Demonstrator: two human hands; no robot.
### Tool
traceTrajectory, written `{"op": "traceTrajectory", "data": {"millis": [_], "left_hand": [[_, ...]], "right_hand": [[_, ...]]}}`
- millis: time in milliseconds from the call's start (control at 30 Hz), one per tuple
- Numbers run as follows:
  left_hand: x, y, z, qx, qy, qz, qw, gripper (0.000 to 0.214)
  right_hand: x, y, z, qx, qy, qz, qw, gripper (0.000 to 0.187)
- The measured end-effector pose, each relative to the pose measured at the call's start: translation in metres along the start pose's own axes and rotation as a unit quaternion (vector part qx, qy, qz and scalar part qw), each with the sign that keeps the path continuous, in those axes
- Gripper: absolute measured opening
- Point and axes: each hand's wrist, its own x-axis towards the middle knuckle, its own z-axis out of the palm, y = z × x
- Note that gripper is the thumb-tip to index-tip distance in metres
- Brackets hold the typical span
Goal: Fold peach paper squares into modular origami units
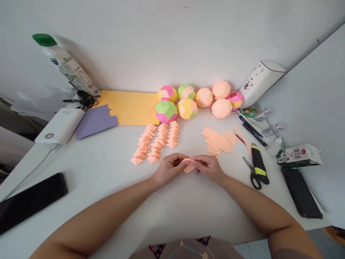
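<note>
A small peach paper piece (189, 166), partly folded, is held between both hands above the table. My left hand (170, 167) pinches its left side with thumb and fingers. On its right side, my right hand (209, 167) grips it the same way. Just beyond the left hand stand three rows of folded peach paper pieces (144, 142), pointed and nested closely. Flat peach paper pieces (219, 141) lie in a loose pile beyond the right hand.
Multicoloured paper balls (188, 108) line the wall. Yellow sheets (134, 108) and a purple sheet (95, 122) lie left. Scissors (253, 174) and a utility knife (259, 163) are right, near a milk carton (298, 155). A black phone (32, 201) lies at the left edge.
</note>
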Motion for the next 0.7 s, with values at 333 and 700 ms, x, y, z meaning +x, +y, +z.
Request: {"op": "traceTrajectory", "data": {"millis": [333,700], "left_hand": [[0.0007,-0.0010,-0.0007,-0.010,0.016,0.003,1.000,0.024],[0.0003,0.0040,-0.0005,0.015,0.016,0.005,1.000,0.025]], "right_hand": [[0.0007,-0.0006,-0.0008,0.007,-0.020,0.004,1.000,0.022],[0.0015,0.0001,-0.0021,0.005,-0.028,0.010,1.000,0.021]]}}
